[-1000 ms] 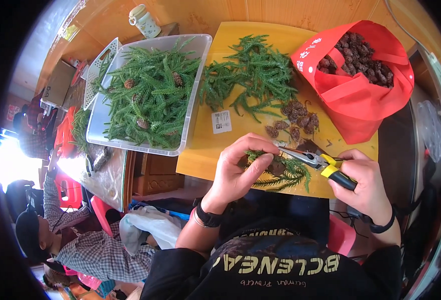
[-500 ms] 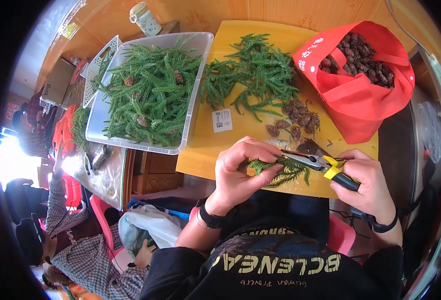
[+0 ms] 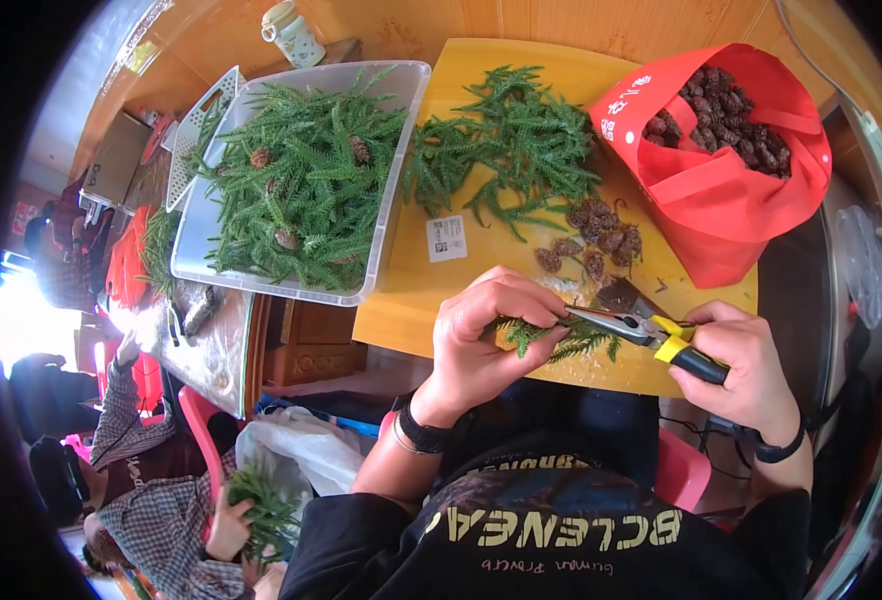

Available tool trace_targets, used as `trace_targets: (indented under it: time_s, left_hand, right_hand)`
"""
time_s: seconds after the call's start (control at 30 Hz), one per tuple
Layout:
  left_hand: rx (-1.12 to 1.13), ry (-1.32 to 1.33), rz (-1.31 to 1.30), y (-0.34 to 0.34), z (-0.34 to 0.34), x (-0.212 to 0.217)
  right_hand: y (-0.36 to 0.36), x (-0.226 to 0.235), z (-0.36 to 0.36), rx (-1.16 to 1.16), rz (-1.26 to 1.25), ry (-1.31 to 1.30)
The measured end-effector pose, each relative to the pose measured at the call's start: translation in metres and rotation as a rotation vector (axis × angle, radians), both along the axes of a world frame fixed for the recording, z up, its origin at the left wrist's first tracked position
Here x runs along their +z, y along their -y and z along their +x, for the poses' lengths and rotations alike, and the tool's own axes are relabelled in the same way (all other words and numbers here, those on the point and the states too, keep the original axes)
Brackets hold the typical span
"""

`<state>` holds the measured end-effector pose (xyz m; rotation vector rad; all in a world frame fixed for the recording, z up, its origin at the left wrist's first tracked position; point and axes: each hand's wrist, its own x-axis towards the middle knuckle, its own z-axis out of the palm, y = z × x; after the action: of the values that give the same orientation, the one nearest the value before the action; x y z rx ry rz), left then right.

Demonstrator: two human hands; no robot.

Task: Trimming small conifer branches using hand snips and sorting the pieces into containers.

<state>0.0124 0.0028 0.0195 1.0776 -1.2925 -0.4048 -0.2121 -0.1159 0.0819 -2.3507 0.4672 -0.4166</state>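
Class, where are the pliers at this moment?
In the head view, the pliers are right of centre, in the right hand over the near part of the yellow table, their tips beside the left hand and its green sprig.

A head-worn fisheye view looks down from near on the left hand (image 3: 486,335) and right hand (image 3: 746,358).

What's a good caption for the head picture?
Left hand pinching a green sprig, right hand holding pliers, near a red bag of pinecones.
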Motion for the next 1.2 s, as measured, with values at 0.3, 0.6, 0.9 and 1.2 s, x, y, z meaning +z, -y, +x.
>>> trace_targets:
  time_s: [0.3,0.6,0.9,1.2]
  left_hand:
    - [-0.105,-0.074,0.004,-0.001,0.004,0.001]
    - [-0.102,-0.048,0.031,-0.001,0.006,0.004]
    - [-0.18,-0.073,-0.01,0.003,0.011,-0.001]
    - [-0.183,0.08,-0.109,0.006,0.013,0.004]
  right_hand:
    - [0.002,0.003,0.001,0.005,0.046,-0.055]
    - [0.003,0.006,0.002,0.024,0.008,-0.054]
    - [0.009,0.008,0.0,0.084,-0.057,-0.019]
    - [0.021,0.024,-0.003,0.206,0.223,-0.255]
